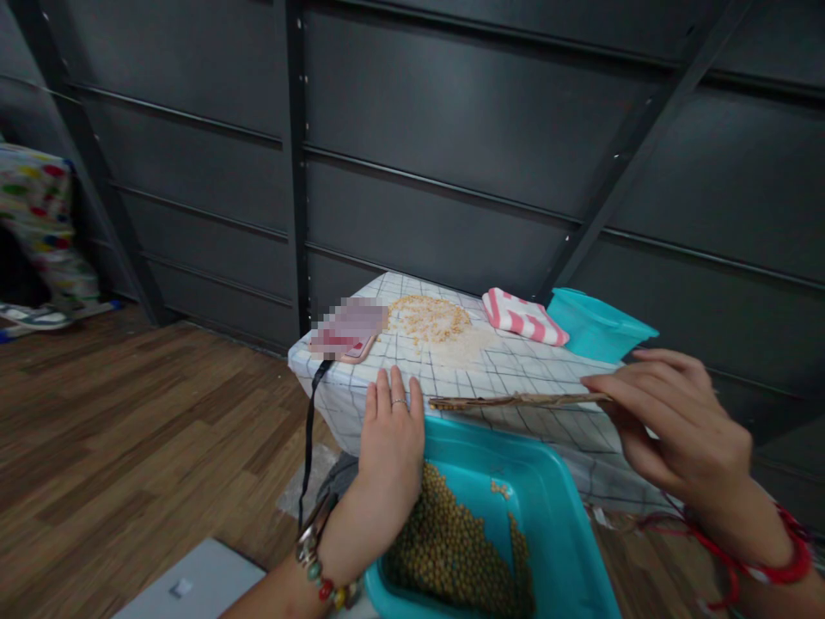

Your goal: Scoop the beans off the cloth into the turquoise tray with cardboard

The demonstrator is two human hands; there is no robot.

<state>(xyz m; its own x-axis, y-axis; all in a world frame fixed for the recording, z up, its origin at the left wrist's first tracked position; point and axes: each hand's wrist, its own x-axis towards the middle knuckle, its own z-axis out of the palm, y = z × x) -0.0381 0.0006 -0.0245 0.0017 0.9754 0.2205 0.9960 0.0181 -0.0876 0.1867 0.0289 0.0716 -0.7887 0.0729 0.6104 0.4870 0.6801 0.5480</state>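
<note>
My left hand [390,443] rests on the near rim of a teal tub [554,507], its fingers curled together over the table edge. The tub holds a heap of small greenish-brown beans [444,542]. My right hand [676,421] pinches the right end of a thin flat wooden stick [516,400], which lies level across the checked tablecloth [541,365] just beyond the tub. Farther back on the cloth lies a pile of pale yellow grains [430,318] next to a spread of white grains [467,344].
A pink phone [351,335] with a black strap hanging off the edge lies at the table's left corner. A red-and-white striped cloth [523,316] and a second teal container [596,327] sit at the back right. A dark panelled wall stands behind; wooden floor lies to the left.
</note>
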